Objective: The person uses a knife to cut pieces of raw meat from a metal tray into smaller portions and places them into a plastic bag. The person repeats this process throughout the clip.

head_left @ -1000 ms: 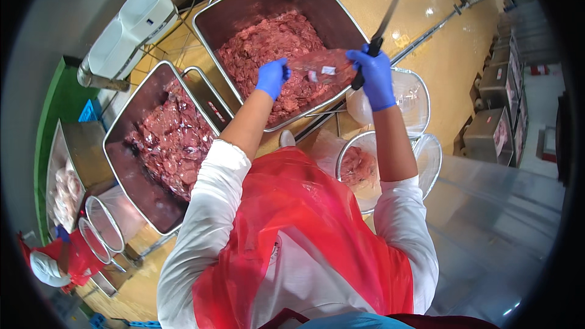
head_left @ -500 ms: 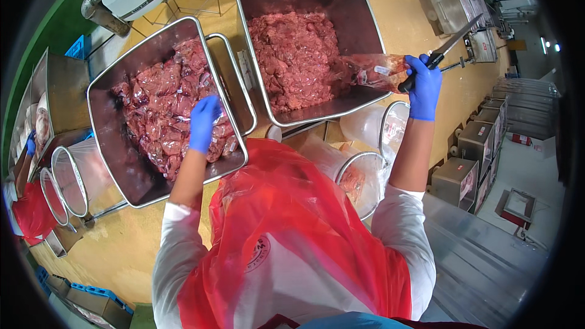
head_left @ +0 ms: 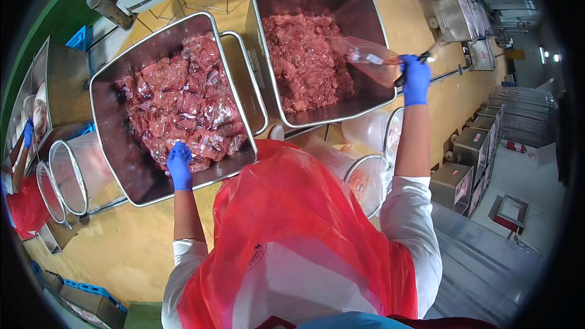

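Right hand (head_left: 416,79) around knife (head_left: 425,57), blade (head_left: 436,49) a blur

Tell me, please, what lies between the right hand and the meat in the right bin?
In the head view, a clear plastic bag with a white label lies between the right hand and the meat in the right bin.
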Motion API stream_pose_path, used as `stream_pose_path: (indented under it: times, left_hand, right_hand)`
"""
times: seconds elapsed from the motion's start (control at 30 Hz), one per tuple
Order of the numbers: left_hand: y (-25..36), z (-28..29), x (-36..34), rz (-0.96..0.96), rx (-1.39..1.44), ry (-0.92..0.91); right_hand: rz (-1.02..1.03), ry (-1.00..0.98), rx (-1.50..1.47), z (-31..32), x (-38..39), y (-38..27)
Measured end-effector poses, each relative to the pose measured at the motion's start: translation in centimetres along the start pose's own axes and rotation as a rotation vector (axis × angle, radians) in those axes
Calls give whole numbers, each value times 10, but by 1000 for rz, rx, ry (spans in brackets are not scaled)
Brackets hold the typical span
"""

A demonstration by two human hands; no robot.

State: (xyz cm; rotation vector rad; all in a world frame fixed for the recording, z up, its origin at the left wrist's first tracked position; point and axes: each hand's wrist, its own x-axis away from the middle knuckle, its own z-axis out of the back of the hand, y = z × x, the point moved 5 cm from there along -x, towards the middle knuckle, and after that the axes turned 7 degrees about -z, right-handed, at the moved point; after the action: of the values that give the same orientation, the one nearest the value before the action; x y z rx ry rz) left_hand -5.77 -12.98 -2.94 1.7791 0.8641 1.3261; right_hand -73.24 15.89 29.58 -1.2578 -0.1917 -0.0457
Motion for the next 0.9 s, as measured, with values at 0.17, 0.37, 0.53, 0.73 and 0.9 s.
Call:
stream_pose_path:
  times: [0.17,0.37,0.53,0.73,0.9]
  left_hand:
    - [-16,-11,-17,-23,130,-56]
    - [7,-47,-12,-64,-48,58]
    - [-67,-58,-126,-97,-226,-34]
    - [-70,-123,-298,-432,-882,-111]
    - [-39,-212,-386,-659,-1225,-310]
  right_hand:
    - [-242,83,-276,-12,-24,72]
    - [-326,95,-349,-9,-20,161]
    - [-529,-39,-175,36,77,211]
    - [-528,298,-116,182,246,185]
    - [-577,750,-106,300,392,251]
